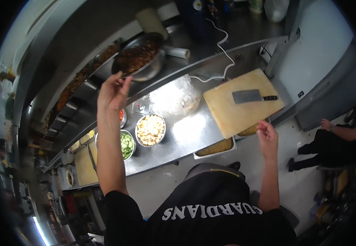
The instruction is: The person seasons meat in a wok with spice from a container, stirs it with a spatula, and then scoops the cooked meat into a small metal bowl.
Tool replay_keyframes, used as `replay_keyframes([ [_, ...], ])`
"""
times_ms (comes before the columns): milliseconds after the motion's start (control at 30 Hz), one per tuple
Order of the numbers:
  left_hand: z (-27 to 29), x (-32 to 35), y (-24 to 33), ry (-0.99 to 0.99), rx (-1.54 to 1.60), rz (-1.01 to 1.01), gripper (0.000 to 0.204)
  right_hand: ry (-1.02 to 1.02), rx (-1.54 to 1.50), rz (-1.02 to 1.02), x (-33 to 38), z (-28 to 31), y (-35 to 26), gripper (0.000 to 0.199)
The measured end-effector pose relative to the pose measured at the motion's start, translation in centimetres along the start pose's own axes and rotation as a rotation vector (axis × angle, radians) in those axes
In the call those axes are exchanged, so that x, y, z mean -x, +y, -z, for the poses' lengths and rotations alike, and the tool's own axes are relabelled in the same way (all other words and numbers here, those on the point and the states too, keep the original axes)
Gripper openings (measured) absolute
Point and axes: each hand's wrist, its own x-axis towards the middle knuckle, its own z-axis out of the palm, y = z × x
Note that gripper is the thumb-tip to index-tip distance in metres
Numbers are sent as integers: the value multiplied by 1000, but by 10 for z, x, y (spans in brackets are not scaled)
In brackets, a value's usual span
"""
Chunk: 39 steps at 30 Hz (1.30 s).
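My left hand [114, 92] is raised to the shelf, its thumb and fingers closed at the near rim of a metal bowl [149, 69]. The bowl tilts toward me and has dark brown, chopped-looking food [139, 55] in it. My right hand [267, 137] hangs by the near edge of a yellowed cutting board [223, 104], fingers loosely bent and apart, with nothing visible in it. A cleaver [247, 96] with a black handle lies flat on that board.
Below the shelf, the steel counter [174, 149] bears a bowl of pale chunks [150, 130], a bowl of sliced green vegetables [126, 144] and a clear plastic bag [176, 98]. A white cord [226, 53] dangles off the shelf. Another person [329, 141] stands at the right.
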Motion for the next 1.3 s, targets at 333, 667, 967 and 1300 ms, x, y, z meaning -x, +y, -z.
replay_keyframes([
  [333,-13,-8,-23,-54,100,-137,12,107,6,-142,3,150,54,33],
  [667,-91,24,-121,506,-637,-1256,42,297,-2,-88,5,232,41,33],
  [967,-338,67,-378,-377,-502,-1898,52,611,265,-141,-7,407,32,29],
  [1300,-548,170,-691,-1466,-208,-977,54,909,447,-472,65,489,73,39],
])
